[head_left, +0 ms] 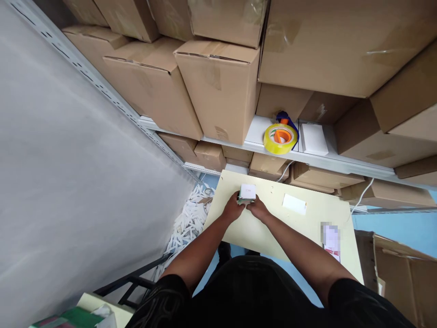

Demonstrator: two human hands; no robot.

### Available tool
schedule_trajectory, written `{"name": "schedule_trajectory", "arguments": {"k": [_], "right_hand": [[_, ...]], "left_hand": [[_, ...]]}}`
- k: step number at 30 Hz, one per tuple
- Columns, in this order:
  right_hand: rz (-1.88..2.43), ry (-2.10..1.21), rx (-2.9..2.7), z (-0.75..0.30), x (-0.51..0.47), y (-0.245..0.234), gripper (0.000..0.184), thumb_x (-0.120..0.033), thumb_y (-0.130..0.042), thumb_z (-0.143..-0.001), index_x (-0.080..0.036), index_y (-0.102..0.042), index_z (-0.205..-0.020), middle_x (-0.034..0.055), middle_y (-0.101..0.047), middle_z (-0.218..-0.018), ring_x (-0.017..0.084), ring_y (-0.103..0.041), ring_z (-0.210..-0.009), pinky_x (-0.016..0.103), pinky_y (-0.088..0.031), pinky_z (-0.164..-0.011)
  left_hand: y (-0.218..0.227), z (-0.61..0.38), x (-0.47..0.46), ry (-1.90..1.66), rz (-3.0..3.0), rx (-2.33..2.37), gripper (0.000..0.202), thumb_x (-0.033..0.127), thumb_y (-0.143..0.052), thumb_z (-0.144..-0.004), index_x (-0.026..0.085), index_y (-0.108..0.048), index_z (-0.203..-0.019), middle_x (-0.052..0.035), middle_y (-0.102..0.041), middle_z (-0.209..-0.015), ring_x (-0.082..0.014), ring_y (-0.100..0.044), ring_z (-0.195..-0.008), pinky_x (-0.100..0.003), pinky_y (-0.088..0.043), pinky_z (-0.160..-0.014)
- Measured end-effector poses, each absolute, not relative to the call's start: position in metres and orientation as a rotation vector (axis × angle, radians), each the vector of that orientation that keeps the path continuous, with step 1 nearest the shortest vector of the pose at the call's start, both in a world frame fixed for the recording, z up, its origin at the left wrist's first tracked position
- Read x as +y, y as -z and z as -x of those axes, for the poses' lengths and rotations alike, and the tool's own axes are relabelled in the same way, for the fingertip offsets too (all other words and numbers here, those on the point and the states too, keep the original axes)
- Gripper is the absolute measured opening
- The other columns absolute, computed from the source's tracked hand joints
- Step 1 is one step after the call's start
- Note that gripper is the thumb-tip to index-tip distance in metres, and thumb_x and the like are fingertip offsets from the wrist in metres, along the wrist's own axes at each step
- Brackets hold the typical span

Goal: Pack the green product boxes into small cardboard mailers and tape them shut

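Note:
A small white box (248, 191) with faint print on its top is held over the pale yellow table (246, 228). My left hand (234, 207) grips its left side, fingers closed round it. From the right, my right hand (257, 207) is closed on the same box. Something greenish shows along the box's left and lower edge; I cannot make out what it is. Both thumbs lie at the near side, and the other fingers are mostly hidden behind the box. To the right on the table lies a flat white card or paper (294, 204).
A tape dispenser with yellow tape (280, 138) and a white box (314, 139) sit on the shelf ahead, among stacked cartons (218, 86). A blurred phone-like item (331, 241) lies at the table's right. White paper strips (191, 218) cover the floor left; an open carton (403, 273) stands right.

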State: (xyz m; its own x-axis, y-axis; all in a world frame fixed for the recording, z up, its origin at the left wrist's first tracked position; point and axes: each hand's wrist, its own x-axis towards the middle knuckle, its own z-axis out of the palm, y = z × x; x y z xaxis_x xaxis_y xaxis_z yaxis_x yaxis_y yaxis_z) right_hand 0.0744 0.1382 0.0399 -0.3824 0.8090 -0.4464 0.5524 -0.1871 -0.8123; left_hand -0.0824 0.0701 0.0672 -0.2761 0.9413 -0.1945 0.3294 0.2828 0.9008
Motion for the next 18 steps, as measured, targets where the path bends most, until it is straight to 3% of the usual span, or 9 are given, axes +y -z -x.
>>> {"name": "schedule_trajectory", "arguments": {"k": [5,13,18], "right_hand": [[1.61,-1.629,-1.88,-0.02,0.168,-0.042,0.068,-0.026,-0.07,-0.071,-0.023,-0.051,-0.136,0.0082,-0.072,-0.122,0.026,-0.071,-0.099,0.038,-0.055,-0.086],[1.674,-1.724,-1.905,0.02,0.189,-0.051,0.081,-0.024,-0.072,-0.069,-0.027,-0.044,-0.145,0.0056,-0.067,-0.135,0.024,-0.069,-0.107,0.034,-0.053,-0.091],[1.743,-1.713,-1.894,0.018,0.183,-0.052,0.081,-0.025,-0.07,-0.072,-0.027,-0.044,-0.149,0.0088,-0.059,-0.148,0.028,-0.062,-0.125,0.037,-0.049,-0.101]], "left_hand": [[-0.074,0.128,0.101,-0.97,-1.099,1.835,0.062,0.009,-0.067,-0.076,0.017,-0.056,-0.137,-0.0135,-0.072,-0.126,-0.0301,-0.069,-0.113,-0.045,-0.054,-0.1],[-0.07,0.163,0.117,-1.009,-1.045,1.838,0.067,0.011,-0.066,-0.078,0.018,-0.053,-0.142,-0.0114,-0.074,-0.121,-0.027,-0.069,-0.109,-0.037,-0.053,-0.096],[-0.061,0.167,0.111,-1.026,-1.033,1.815,0.073,0.014,-0.068,-0.079,0.019,-0.046,-0.149,-0.0137,-0.069,-0.132,-0.0277,-0.066,-0.117,-0.039,-0.05,-0.101]]}}
